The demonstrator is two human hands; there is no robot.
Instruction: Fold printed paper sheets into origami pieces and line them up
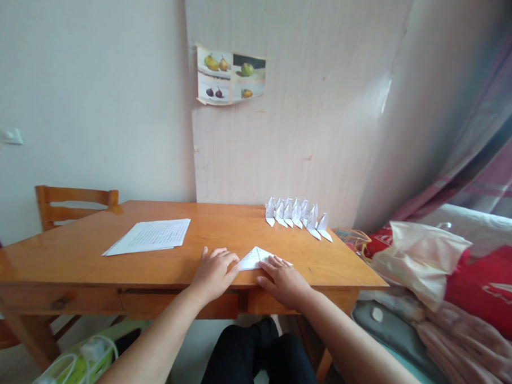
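A sheet of white printed paper (250, 259), folded into a triangle with a crease down from its peak, lies near the table's front edge. My right hand (284, 279) rests on its right half, fingers stretched flat and covering that side. At the paper's left corner is my left hand (216, 271), with fingers loosely bent and apart and the thumb side close to the corner; whether it touches the paper is unclear. Beyond the right hand, several folded paper figures (297, 212) with upright points stand in rows.
A stack of printed sheets (152, 235) lies on the left of the wooden table (220, 227). Behind the table rises a wall panel with a fruit picture (231, 77). A wooden chair (77, 197) is at left; bags (423, 256) and cloth lie at right.
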